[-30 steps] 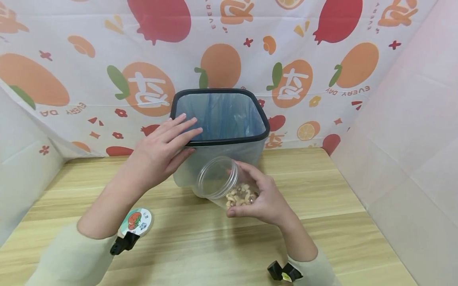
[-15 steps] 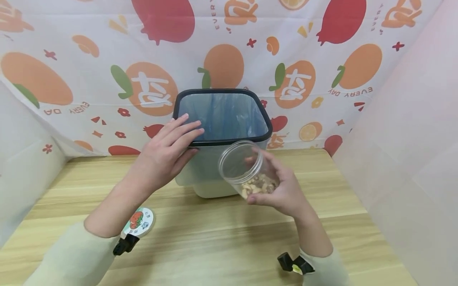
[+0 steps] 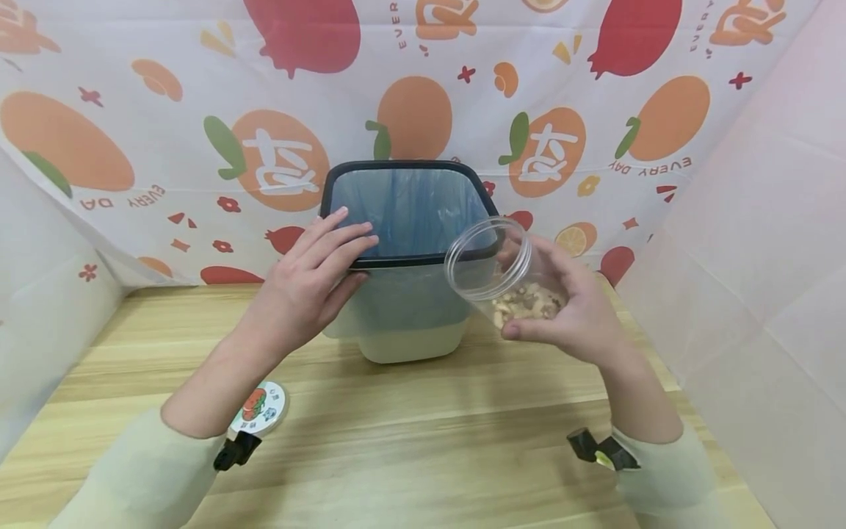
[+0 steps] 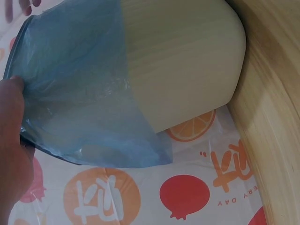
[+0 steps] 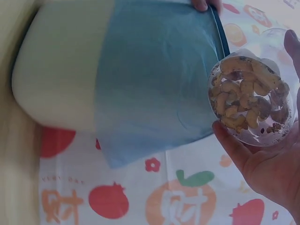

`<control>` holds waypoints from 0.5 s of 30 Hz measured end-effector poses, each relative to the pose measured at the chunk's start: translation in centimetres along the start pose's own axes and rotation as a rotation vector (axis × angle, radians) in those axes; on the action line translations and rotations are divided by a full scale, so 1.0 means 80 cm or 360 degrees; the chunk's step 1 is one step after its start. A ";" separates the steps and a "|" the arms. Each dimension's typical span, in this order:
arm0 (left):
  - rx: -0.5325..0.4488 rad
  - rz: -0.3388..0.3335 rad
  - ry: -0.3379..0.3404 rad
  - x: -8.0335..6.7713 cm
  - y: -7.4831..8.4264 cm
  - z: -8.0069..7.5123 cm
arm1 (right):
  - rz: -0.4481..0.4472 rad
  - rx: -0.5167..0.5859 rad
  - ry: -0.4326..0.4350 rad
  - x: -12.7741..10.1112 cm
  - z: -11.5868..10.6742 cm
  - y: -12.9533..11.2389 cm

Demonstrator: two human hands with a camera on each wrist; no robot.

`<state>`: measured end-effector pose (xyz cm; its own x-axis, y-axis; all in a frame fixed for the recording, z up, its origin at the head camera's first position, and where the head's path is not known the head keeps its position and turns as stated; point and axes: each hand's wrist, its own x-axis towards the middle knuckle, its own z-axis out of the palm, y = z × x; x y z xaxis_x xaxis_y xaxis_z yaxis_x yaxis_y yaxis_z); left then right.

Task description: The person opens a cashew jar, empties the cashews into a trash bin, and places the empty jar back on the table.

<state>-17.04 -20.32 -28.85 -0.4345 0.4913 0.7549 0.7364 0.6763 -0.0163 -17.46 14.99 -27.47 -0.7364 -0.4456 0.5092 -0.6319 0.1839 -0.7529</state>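
1. the left hand [image 3: 311, 283] lies with straight, slightly spread fingers on the near left corner of the bin's black rim [image 3: 410, 261]; it grips nothing, the fingertips rest flat on the rim and the thumb sits against the bin's side just below it.
2. the right hand [image 3: 568, 316] is curled round one clear plastic jar [image 3: 505, 275], thumb along the near side and fingers behind it; the jar is held in the air, tilted, with its open mouth turned left toward the bin's near right corner.
3. the jar's mouth overlaps the bin's rim in the head view; whether they touch i cannot tell.
4. one heap of cashews and darker nut bits [image 5: 248, 101] sits in the low end of the jar, next to the palm; the right wrist view shows them pressed against the clear bottom.
5. one bin [image 3: 410, 323], pale cream in the body, stands at the far middle of the wooden table [image 3: 423, 441], with one blue bag [image 4: 79, 89] lining it and folded down over the outside.
6. one round lid [image 3: 261, 408] with a red and green sticker lies flat on the table at the near left, just beside the left forearm, partly hidden by it.
7. two pale green sleeves [image 3: 125, 477] show at the near edge, each with a black clip at the wrist.
8. one fruit-printed cloth [image 3: 165, 147] hangs behind the table.
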 end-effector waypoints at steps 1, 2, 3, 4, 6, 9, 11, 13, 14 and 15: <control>0.0002 0.0001 0.0001 0.000 0.000 -0.001 | 0.0017 -0.0058 0.0015 0.002 -0.004 -0.002; 0.0005 0.0001 -0.0003 0.000 0.000 -0.001 | 0.0028 -0.0112 0.0028 0.004 -0.008 -0.004; 0.0009 0.0002 -0.0004 0.001 0.000 -0.002 | 0.0034 -0.0156 0.0038 0.006 -0.011 -0.006; 0.0011 0.0002 -0.0005 0.000 0.000 -0.002 | 0.0044 -0.0199 0.0046 0.008 -0.014 -0.008; 0.0006 0.0001 -0.0002 0.001 0.000 -0.003 | 0.0061 -0.0259 0.0047 0.012 -0.021 -0.011; -0.0004 0.0000 0.0006 0.000 0.001 -0.003 | 0.0073 -0.0298 0.0019 0.021 -0.029 -0.017; -0.0007 0.0001 0.0007 0.000 0.002 -0.003 | 0.0077 -0.0322 -0.0003 0.027 -0.034 -0.020; -0.0004 0.0001 -0.0001 0.001 0.002 -0.003 | 0.0064 -0.0372 -0.0018 0.033 -0.038 -0.021; -0.0004 0.0001 -0.0003 0.001 0.002 -0.004 | 0.0055 -0.0388 -0.0027 0.037 -0.040 -0.022; -0.0011 0.0001 0.0002 0.001 0.002 -0.004 | 0.0045 -0.0408 -0.0039 0.041 -0.042 -0.023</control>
<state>-16.82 -20.37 -28.61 -0.4335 0.4908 0.7558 0.7402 0.6723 -0.0121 -19.52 16.18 -23.03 -0.7506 -0.4575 0.4767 -0.6540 0.4111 -0.6351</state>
